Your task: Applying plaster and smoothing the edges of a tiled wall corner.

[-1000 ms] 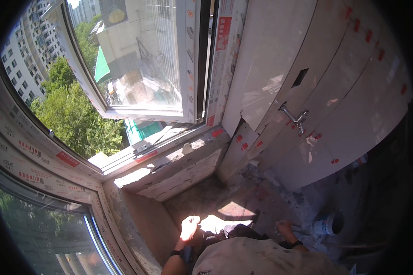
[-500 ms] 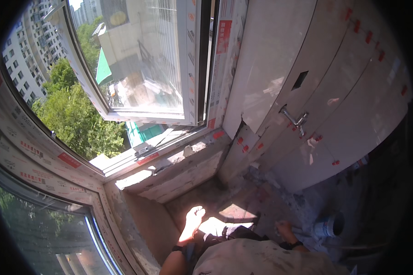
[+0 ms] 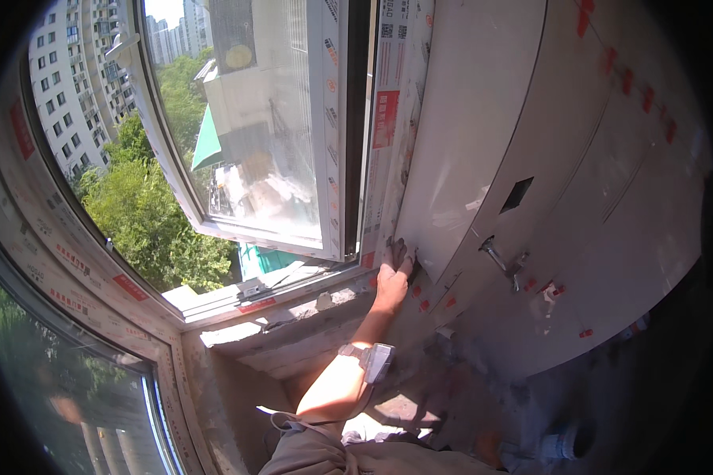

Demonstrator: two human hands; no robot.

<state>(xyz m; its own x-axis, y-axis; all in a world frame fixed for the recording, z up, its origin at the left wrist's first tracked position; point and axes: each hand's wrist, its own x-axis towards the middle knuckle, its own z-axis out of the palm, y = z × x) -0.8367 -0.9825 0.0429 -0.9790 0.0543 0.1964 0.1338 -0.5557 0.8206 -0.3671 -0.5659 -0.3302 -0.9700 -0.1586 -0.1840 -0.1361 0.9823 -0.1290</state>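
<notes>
My left hand [image 3: 396,269] is stretched forward to the lower corner of a tall pale wall panel [image 3: 451,134], where the panel meets the window frame [image 3: 386,119]. Its fingers look extended and apart, pressed against the panel's edge. A grey strapped device [image 3: 376,362] sits on the left forearm. Low on the right, my right hand [image 3: 489,450] is in shadow and blurred near a bucket [image 3: 561,445]; what its fingers do is hidden.
A window sash [image 3: 265,119] is swung open above a rough, broken sill [image 3: 322,301]. A chrome faucet fitting [image 3: 501,260] juts from the wall beside a dark rectangular cutout [image 3: 517,195]. Red tile clips [image 3: 585,333] dot the wall. Sunlight lies on the floor [image 3: 408,412].
My left hand has gone up from low near my lap to the panel's lower corner by the window. The view has shifted, and the bucket sits lower in it.
</notes>
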